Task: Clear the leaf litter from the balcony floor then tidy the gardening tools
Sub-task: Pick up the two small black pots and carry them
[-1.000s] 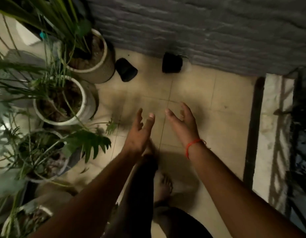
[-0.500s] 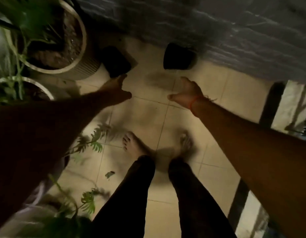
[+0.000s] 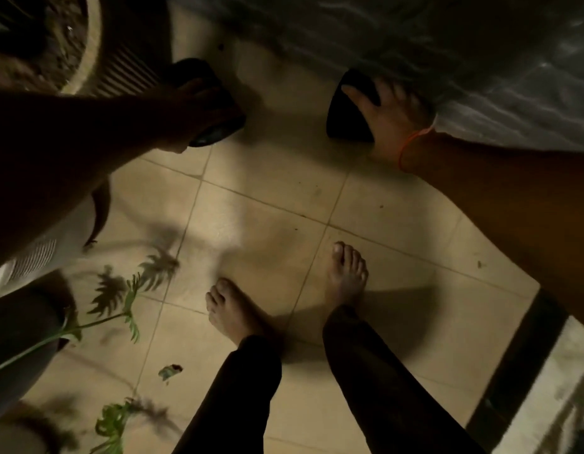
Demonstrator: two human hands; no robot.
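Bare feet planted on the beige floor tiles, a fallen leaf lying near the left foot, green fronds poking in. Further out, the left hand sits on a small black pot beside the big ribbed planter; too dark to tell its grip. The right hand, orange thread at the wrist, clasps the other black pot, fingers wrapped over its top, against the grey wall.

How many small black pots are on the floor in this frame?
2. One black pot lies beside the big ribbed planter, under the left hand; the other black pot sits against the wall, gripped by the right hand. More may be hidden.
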